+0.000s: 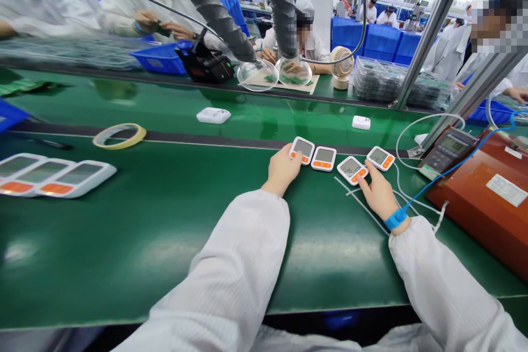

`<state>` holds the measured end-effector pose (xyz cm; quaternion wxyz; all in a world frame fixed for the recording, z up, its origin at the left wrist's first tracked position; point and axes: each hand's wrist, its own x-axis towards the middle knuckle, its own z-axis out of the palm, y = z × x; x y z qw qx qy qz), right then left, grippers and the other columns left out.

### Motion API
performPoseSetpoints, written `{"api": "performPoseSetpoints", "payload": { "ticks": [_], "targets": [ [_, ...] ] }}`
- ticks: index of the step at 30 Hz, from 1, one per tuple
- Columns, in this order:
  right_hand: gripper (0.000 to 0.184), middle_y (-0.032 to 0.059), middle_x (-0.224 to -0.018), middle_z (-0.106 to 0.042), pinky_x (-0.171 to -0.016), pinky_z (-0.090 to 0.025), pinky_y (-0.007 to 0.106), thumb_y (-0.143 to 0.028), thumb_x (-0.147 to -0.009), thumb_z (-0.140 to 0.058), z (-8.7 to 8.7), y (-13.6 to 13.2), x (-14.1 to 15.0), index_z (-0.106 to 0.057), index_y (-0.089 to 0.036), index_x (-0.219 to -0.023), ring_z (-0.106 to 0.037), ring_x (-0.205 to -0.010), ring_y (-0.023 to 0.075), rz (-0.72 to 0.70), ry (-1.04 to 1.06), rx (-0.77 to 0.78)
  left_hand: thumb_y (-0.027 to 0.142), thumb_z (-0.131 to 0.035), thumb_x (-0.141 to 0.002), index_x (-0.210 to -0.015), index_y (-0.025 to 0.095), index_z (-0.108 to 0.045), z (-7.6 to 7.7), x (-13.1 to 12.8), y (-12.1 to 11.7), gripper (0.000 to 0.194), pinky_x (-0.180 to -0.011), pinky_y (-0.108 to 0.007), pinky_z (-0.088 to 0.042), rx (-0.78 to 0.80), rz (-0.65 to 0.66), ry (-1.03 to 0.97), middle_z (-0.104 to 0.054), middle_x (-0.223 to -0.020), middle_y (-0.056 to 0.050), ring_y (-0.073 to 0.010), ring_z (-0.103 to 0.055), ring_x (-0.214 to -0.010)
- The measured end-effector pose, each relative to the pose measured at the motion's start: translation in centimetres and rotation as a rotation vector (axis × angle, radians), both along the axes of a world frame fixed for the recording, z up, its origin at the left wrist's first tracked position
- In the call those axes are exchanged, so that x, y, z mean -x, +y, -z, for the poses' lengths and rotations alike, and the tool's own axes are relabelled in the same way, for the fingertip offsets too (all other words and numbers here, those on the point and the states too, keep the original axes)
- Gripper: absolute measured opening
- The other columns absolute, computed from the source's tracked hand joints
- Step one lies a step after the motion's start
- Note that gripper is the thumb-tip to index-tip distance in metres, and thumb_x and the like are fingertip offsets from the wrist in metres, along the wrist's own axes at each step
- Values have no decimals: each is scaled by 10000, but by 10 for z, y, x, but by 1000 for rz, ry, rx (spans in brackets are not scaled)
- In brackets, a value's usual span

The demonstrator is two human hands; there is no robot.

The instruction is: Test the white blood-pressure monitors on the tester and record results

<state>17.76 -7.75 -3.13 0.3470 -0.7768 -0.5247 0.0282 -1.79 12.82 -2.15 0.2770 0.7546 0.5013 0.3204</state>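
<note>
My left hand is closed on the left edge of a small white device with a grey screen and orange buttons, thumb on the buttons. Just right of it lies a second such device, its screen blank. My right hand, with a blue wrist strap, grips a third device at its orange buttons; its screen shows digits. By the right fingertips, a fourth device also displays digits. Whether those fingers touch the fourth is hard to tell.
Several like devices lie at left, near a tape roll. White units sit on the green belt beyond. A meter, an orange-brown box and loose cables stand at right. Ducts hang ahead; co-workers sit opposite.
</note>
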Motion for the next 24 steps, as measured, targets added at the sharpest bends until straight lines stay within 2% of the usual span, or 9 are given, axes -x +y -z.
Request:
{"api": "performPoseSetpoints", "payload": {
  "ticks": [3,5,6,8,10,13,15,21,24],
  "targets": [
    [469,105,-1232,-654,-879,-519,389,-276,-958,-481,-2,0,1,-489,-205,-1422,-652,-1027,269,-29,-40,17,273,-556,-815,-1120,92,-673,-5,-4,-9,373,-1025,-471,-422,-208,-46,121,-609,-1217,-220,-363,-558,-1166],
    [494,109,-1191,-665,-862,-520,392,-278,-938,-508,-3,1,0,-483,-195,-1424,-658,-990,267,-27,-2,26,241,-538,-828,-1169,79,-648,-9,-12,-26,394,-1027,-436,-424,-328,23,76,-603,-1233,-214,-328,-565,-1158],
    [526,113,-1163,-671,-837,-523,390,-288,-921,-535,-3,1,-1,-470,-181,-1432,-667,-908,255,-17,46,37,231,-513,-849,-1170,94,-647,-11,-18,-37,374,-979,-402,-455,-331,116,42,-647,-1151,-182,-287,-609,-1071],
    [616,114,-1115,-675,-763,-524,373,-304,-868,-606,-5,2,-2,-444,-149,-1441,-640,-710,205,9,177,52,250,-483,-889,-1124,134,-660,-13,-29,-62,316,-817,-332,-500,-220,334,-3,-700,-899,-93,-206,-650,-811],
    [633,99,-1055,-679,-697,-510,344,-310,-801,-671,-8,2,-3,-501,-133,-1385,-581,-609,165,-10,302,39,300,-505,-903,-1093,149,-662,-13,-39,-84,290,-714,-303,-487,-89,464,-8,-691,-771,-46,-176,-628,-681],
    [418,48,-882,-676,-658,-482,312,-331,-761,-693,-11,0,-3,-666,-161,-1142,-549,-602,155,-82,397,-7,376,-584,-881,-1257,139,-587,-9,-45,-99,445,-689,-304,-473,49,492,-3,-708,-838,-50,-178,-632,-696],
    [320,37,-835,-669,-667,-487,307,-356,-785,-656,-12,-1,-2,-694,-176,-1047,-566,-629,159,-97,441,-32,407,-626,-859,-1359,139,-511,-6,-46,-99,579,-710,-310,-476,117,479,-33,-709,-892,-55,-178,-638,-724],
    [501,98,-1105,-674,-714,-564,323,-491,-853,-552,-12,-1,6,-570,-177,-1242,-673,-771,176,-98,716,-143,376,-710,-788,-1379,167,-470,-2,-50,-95,671,-789,-312,-498,367,590,-401,-693,-1080,-89,-183,-647,-880],
    [498,93,-1066,-695,-734,-576,313,-533,-886,-539,-14,-1,11,-570,-187,-1242,-692,-824,185,-151,924,-208,395,-738,-768,-1267,156,-524,-5,-51,-97,593,-760,-291,-520,586,713,-585,-684,-1065,-89,-173,-650,-872]
  ]
}}
